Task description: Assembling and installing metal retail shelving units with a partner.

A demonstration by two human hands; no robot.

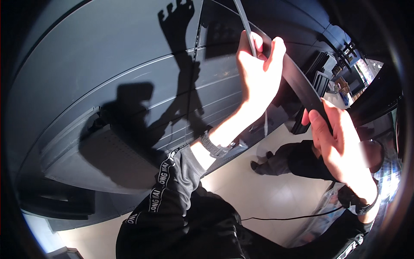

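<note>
My left hand [261,73] is raised in front of a dark grey panelled unit, its fingers closed around a thin grey strip [243,16] that runs up out of view. A long, flat, dark strip [297,80] slants from behind that hand down to my right hand [338,140]. My right fingers and thumb are wrapped round its lower end. Whether my left fingers also grip the dark strip, I cannot tell. Strong light washes out both hands.
The grey panelled unit [108,47] fills the left, with a perforated shelf [129,151] jutting out lower down. A person in dark clothes [302,159] is at the right on the pale floor [258,194]. A black cable [293,218] crosses the floor. Dark shelving parts [317,82] stand at far right.
</note>
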